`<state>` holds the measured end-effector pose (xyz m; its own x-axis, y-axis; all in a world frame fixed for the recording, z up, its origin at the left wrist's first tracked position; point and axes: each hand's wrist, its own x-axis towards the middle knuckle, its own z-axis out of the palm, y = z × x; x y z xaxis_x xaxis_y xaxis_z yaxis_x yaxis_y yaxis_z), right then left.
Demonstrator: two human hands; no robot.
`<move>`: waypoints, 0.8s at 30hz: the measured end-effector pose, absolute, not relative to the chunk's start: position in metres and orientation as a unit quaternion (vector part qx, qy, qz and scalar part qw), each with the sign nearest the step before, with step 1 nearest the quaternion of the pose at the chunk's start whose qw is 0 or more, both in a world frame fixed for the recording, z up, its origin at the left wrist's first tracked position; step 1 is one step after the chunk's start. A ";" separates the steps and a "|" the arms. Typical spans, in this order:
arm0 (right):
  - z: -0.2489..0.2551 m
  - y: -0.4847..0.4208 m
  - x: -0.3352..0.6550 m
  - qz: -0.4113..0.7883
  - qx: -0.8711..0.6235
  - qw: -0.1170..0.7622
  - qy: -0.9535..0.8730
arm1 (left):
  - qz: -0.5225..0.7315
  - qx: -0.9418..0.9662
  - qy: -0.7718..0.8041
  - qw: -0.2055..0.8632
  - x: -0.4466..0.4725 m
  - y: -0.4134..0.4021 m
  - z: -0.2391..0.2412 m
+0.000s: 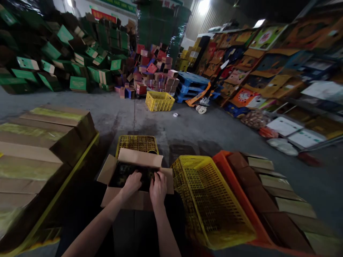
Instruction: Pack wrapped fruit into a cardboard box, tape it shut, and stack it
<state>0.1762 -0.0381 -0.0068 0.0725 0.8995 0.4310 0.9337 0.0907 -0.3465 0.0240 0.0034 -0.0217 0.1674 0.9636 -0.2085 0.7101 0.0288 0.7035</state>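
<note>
Cardboard box (134, 178), brown and open, sits on the floor (187, 125) directly in front of the person, its four flaps folded outward and its dark contents hard to make out. Both hands are inside the opening. The left hand (132, 182) curls over the near edge of the dark contents, its fingers bent and pressed down into them. The right hand (158, 188) lies just beside it, nearly touching, with fingers likewise tucked downward; whether either hand pinches a single item I cannot tell.

Working in the box well looks like a matter of keeping the near flap flat under the wrists, so it does not spring up, and pushing evenly with both hands rather than one.

Counted: one open box in hand. Three yellow crates are visible: one (137, 143) touching the far flap of the box, one large tilted crate (209, 200) just beside its right flap, and one (159, 101) standing well apart on the far floor. One orange crate (227, 171) beside the large yellow one holds a row of flattened cartons (268, 185). Another stack of flat cartons (40, 142) lies at the left. Two blue pallets (193, 84) appear stacked beyond, by heaps of green boxes (53, 53) too many to count.
</note>
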 end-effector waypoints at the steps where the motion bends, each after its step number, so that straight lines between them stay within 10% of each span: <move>1: -0.006 -0.037 0.178 -0.029 -0.674 0.288 -0.680 | 0.203 0.669 0.616 0.363 0.021 0.003 -0.017; 12: -0.004 -0.025 0.172 -0.069 -0.660 0.195 -0.722 | 0.540 0.446 0.540 0.466 -0.005 -0.009 -0.008; 18: -0.003 -0.024 0.169 0.025 -0.611 0.388 -0.690 | 0.590 0.386 0.493 0.510 -0.006 -0.005 -0.009; 24: -0.004 -0.022 0.157 0.374 -0.560 0.513 -0.532 | 0.584 0.397 0.479 0.521 -0.008 -0.006 -0.008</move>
